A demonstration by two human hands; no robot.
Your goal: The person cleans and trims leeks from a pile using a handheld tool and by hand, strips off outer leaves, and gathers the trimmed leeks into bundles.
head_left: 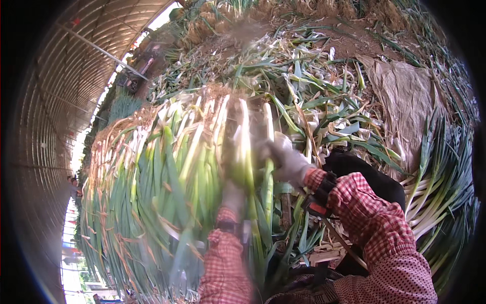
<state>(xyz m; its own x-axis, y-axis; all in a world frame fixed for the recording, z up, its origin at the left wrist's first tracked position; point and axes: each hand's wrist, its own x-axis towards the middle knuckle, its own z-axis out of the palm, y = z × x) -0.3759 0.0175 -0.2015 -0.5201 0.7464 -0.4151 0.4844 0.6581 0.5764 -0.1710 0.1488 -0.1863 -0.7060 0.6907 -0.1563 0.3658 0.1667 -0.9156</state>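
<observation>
Long green onions (195, 167) with white stems and green leaves lie in a thick row in front of me and to my left, roots pointing away. My gloved left hand (234, 169), smeared by motion, is closed around an upright green onion (245, 134) at the row's right end. Just right of it, my gloved right hand (288, 161) is closed on the stem of another green onion (268, 126). Its fingertips are blurred. Checked red sleeves cover both forearms, and a dark band circles the right wrist.
Stripped leaves and peelings (329, 111) litter the ground ahead and right. A brown sheet (402, 101) lies at the far right. Cleaned green onions (430, 197) are heaped by my right side. More rooty bundles (207, 25) stand at the back, under a curved ribbed roof (45, 111).
</observation>
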